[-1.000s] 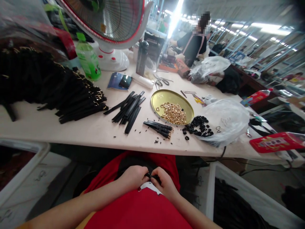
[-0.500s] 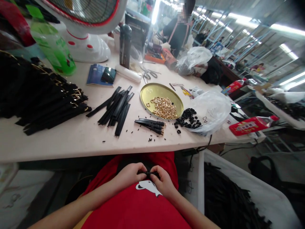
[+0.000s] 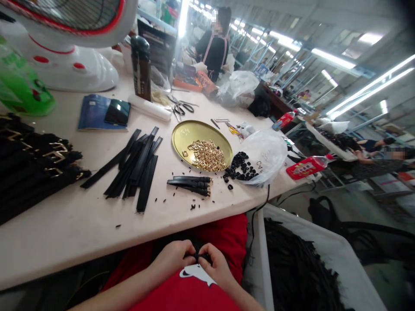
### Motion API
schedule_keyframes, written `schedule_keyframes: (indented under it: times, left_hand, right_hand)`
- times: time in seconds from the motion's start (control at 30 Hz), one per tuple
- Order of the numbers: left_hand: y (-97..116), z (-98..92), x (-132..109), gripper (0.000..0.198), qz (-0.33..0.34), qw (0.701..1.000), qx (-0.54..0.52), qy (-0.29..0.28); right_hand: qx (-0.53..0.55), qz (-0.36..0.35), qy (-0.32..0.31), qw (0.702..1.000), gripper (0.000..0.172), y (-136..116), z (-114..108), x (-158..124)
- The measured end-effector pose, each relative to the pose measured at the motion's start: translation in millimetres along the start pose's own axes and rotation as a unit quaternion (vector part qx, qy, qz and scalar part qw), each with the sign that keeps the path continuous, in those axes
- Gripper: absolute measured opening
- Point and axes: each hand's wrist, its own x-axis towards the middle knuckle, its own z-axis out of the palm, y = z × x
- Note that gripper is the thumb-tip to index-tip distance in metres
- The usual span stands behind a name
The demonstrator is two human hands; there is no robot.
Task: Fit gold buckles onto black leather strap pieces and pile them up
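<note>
1. Hands: your left hand [image 3: 175, 259] and right hand [image 3: 215, 265] are both curled closed, fingertips pinching one small black piece [image 3: 198, 258] between them at your lap, below the worktop [image 3: 81, 224] edge.
2. Progress, as I judge it: the buckled straps [image 3: 29, 168] heaped at ten o'clock look finished. The plain straps [image 3: 136, 166] at eleven and the small bundle [image 3: 189, 185] at twelve look undone.
3. Supplies: gold buckles [image 3: 207, 155] in the tray [image 3: 181, 136] and black loops [image 3: 240, 166] at one o'clock look plentiful.
4. Obstacles: only the worktop edge stands between your hands and these. A plastic bag [image 3: 269, 151] lies just behind the loops.
</note>
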Motion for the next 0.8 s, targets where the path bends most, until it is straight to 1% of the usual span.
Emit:
schedule_keyframes:
  times: [0.2,0.3,0.4,0.5,0.6,0.7,0.8]
  left_hand:
    - [4,-7.1,1,0.021,0.016,1.000,0.015,-0.003]
    - [5,-4.6,0,0.023,0.032,0.998,0.052,-0.001]
    - [5,1.3,1,0.023,0.040,0.997,0.060,-0.001]
    - [6,6.2,1,0.022,0.034,0.999,0.037,0.004]
    - [7,7.8,-1,0.022,0.022,1.000,0.016,0.014]
    - [9,6.9,-5,0.022,0.009,1.000,-0.002,0.026]
    - [11,6.1,-8,0.022,-0.008,0.999,-0.001,0.053]
  right_hand:
    - [0.051,0.041,-0.040,0.997,0.009,-3,-9,4]
    - [0.052,0.034,-0.041,0.997,0.009,-2,-11,2]
    - [0.079,0.029,-0.033,0.996,0.006,4,-8,-1]
    - [0.105,0.030,-0.028,0.994,0.007,9,-2,-1]
    - [0.099,0.023,-0.029,0.994,0.008,10,0,-1]
    - [0.090,0.013,-0.033,0.995,0.007,9,-3,1]
    - [0.096,0.010,-0.037,0.995,0.011,11,-10,1]
